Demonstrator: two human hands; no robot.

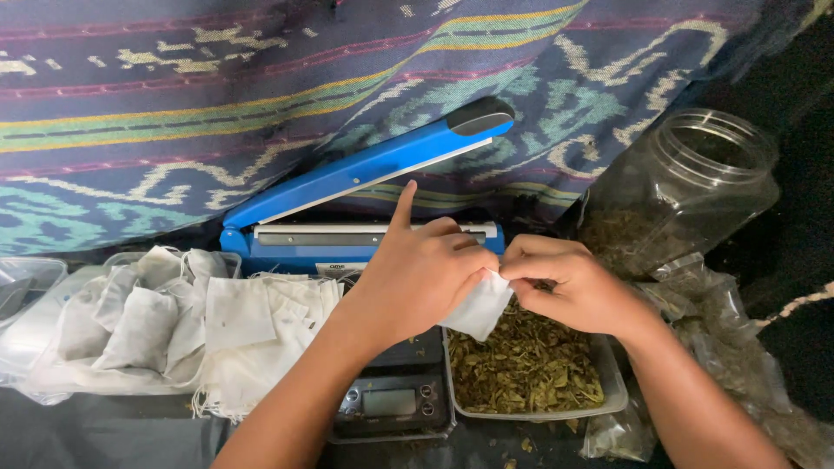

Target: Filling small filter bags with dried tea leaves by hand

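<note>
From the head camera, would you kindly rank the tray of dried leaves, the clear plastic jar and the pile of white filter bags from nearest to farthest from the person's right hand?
1. The tray of dried leaves, directly beneath the right hand.
2. The clear plastic jar, up and to the right, tilted against the patterned cloth.
3. The pile of white filter bags, far left, beyond the left hand.
</note>
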